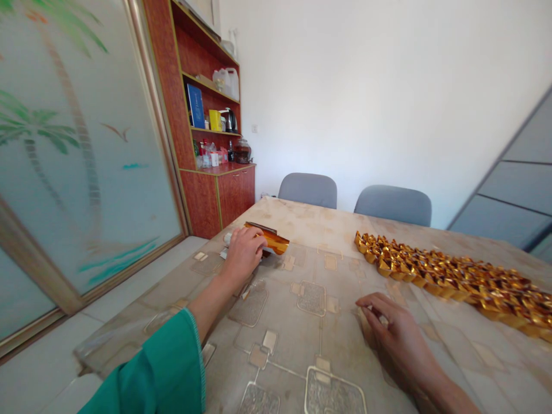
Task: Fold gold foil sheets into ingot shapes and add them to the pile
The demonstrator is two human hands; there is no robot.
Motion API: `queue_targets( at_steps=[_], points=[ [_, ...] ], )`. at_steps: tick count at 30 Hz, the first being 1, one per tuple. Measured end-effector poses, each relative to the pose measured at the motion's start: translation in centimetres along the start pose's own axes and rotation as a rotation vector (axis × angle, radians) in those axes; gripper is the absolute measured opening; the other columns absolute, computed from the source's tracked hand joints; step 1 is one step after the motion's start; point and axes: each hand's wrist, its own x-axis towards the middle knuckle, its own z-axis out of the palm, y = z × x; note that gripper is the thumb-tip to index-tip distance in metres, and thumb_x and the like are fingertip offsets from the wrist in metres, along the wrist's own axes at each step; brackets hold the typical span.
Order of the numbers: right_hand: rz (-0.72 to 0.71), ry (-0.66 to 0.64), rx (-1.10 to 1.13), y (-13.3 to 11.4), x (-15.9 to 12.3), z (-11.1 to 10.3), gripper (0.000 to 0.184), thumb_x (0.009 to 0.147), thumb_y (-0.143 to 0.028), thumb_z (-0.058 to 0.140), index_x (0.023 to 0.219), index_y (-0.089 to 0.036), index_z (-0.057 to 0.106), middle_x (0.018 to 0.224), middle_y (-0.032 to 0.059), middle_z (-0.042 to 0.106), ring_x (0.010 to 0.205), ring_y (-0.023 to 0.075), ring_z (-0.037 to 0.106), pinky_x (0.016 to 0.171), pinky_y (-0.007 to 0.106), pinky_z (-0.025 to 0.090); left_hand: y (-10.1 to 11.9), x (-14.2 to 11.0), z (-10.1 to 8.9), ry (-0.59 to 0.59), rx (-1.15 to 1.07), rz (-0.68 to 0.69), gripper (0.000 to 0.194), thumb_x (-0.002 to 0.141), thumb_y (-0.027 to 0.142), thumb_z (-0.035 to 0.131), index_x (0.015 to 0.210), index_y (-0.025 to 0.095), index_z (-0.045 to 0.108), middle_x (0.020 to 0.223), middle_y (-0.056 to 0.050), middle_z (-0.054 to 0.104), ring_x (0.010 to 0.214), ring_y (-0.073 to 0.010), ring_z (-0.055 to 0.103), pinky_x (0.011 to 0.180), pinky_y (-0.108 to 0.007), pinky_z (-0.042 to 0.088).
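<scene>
Left hand [244, 257]: closed around a sheet of gold metallic foil [271, 240], thin, glossy, bent into a curved fold, one end sticking out past the fingers toward the desk's far side. Pale white paper [226, 238] shows under the hand's thumb side; exact shape hidden. Green knit-edged sleeve [150, 374] on that forearm.

Right hand [399, 339]: resting on the desk, fingers loosely curled, partly open, nothing visible in its grip. Fingertips sit just short of the foil pile, not touching.

Folded foil ingots [452, 279]: many small boat-shaped gold pieces, faceted, shiny, packed in a long dense band along the right of the desk, running off the frame edge.

Desk [276, 322]: covered in a beige, slightly glossy vinyl sheet, printed with rounded-square outlines and mottled panels.

Beyond the desk: two grey upholstered chairs [308, 190] [392, 206] against a white wall. On the left, a red-brown laminate cabinet [211, 195] with open shelves holds a blue book [195, 106], plastic jugs [226, 83] and a black kettle [230, 121]. Frosted glass door [77, 144] with palm-tree print beside it.
</scene>
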Motion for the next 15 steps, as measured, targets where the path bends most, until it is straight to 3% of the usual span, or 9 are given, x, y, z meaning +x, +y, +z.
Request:
queue_targets(
  at_steps=[7,12,15],
  points=[
    [0.021,-0.007,0.024,0.26,-0.11,0.04,0.026,0.096,-0.031,0.045,0.093,-0.025,0.07,0.093,0.0051,0.072,0.087,0.0226,0.069,0.079,0.033,0.054,-0.42,0.01,-0.05,0.079,-0.067,0.013,0.015,0.088,0.016,0.058,0.081,0.021,0.07,0.107,-0.007,0.071,0.103,-0.0258,0.059,0.093,-0.04,0.045],
    [0.059,-0.003,0.051,0.59,-0.12,0.16,0.024,0.095,-0.032,0.048,0.092,-0.024,0.071,0.093,0.0054,0.074,0.085,0.0228,0.068,0.076,0.034,0.054,-0.51,-0.18,0.28,0.126,-0.129,0.002,0.019,0.092,0.016,0.051,0.091,0.019,0.069,0.091,-0.007,0.074,0.084,-0.0232,0.067,0.078,-0.034,0.05],
    [0.088,0.0,0.094,0.49,-0.11,0.21,0.025,0.095,-0.036,0.05,0.091,-0.025,0.072,0.094,0.0056,0.075,0.087,0.0239,0.069,0.077,0.035,0.054,-0.25,-0.24,0.14,0.184,-0.184,0.038,0.02,0.093,0.016,0.049,0.094,0.017,0.068,0.095,-0.009,0.074,0.088,-0.0235,0.068,0.083,-0.034,0.051]
  ],
)
